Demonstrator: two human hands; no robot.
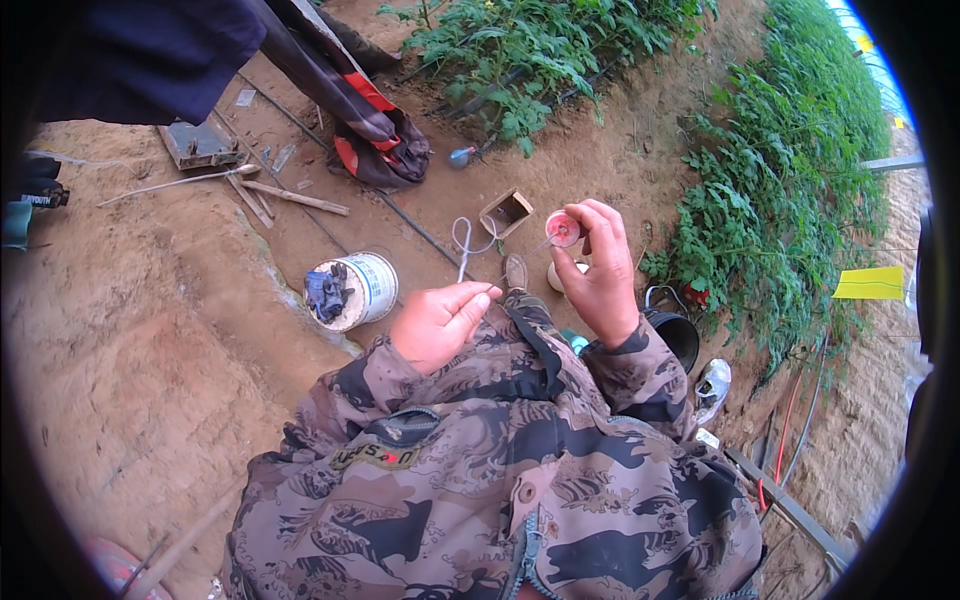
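Note:
My left hand (440,325) is closed in front of my body, thumb pressed against the forefinger. A thin whitish cord (463,255) rises from behind its fingers and bends into a loose loop; the gripped part is hidden. Off to the right and a little higher, my right hand (608,270) holds a small round red-and-pink thing (563,229) between thumb and fingers. It looks like a little cup or spool; I cannot tell which. Something thin and pale sticks out from its left side.
A white bucket (375,288) with dark gloves (328,292) on top stands left. Beyond my hands lies a small open box (506,213). A black bucket (676,338) stands right, near leafy green plants (770,200) and a yellow sheet (868,283). Wooden sticks (295,197) lie far left.

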